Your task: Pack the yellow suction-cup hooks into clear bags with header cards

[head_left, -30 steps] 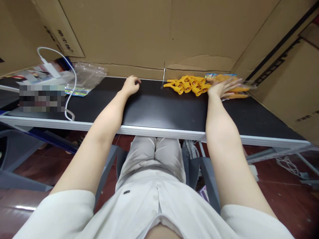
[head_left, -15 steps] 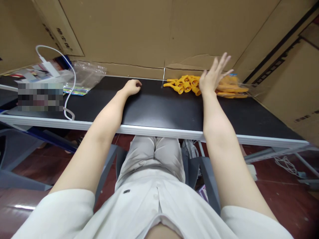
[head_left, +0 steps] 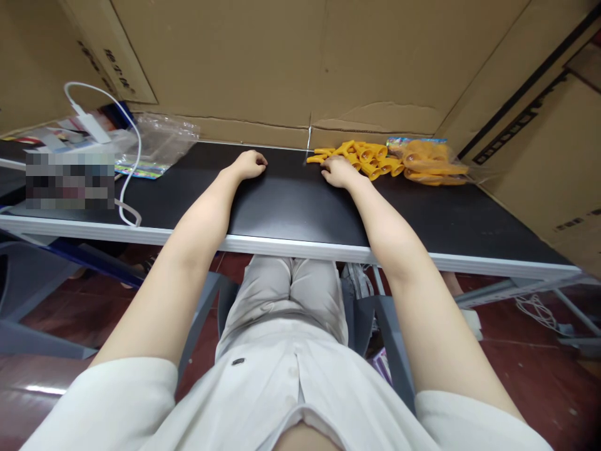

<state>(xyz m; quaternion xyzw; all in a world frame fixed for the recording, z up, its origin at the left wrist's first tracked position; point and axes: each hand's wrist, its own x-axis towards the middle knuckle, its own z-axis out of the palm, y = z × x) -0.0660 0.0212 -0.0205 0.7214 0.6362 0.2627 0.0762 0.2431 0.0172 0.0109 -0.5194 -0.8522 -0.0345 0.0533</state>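
My left hand [head_left: 251,164] rests on the black tabletop [head_left: 295,210] with its fingers loosely curled in and nothing showing in them. To the right, my right hand [head_left: 339,171] lies on the table at the near left edge of a pile of yellow horn-shaped plastic pieces [head_left: 374,170]. Its fingers are bent inward too, with no piece visible in them; it hides part of the pile. A clear bag of yellow pieces [head_left: 434,168] with a blue label lies beside the pile, to the right.
At the left lie a clear plastic bag [head_left: 164,141], a white cable [head_left: 137,150] with a white plug-like block [head_left: 95,128], and a blurred-out item [head_left: 69,181]. Cardboard panels [head_left: 263,62] stand along the back and sides. A metal edge [head_left: 300,245] runs along the table front.
My right hand was raised and spread over the right side of the pile; it has come down and left onto the table, fingers now curled. My left hand has stayed put.
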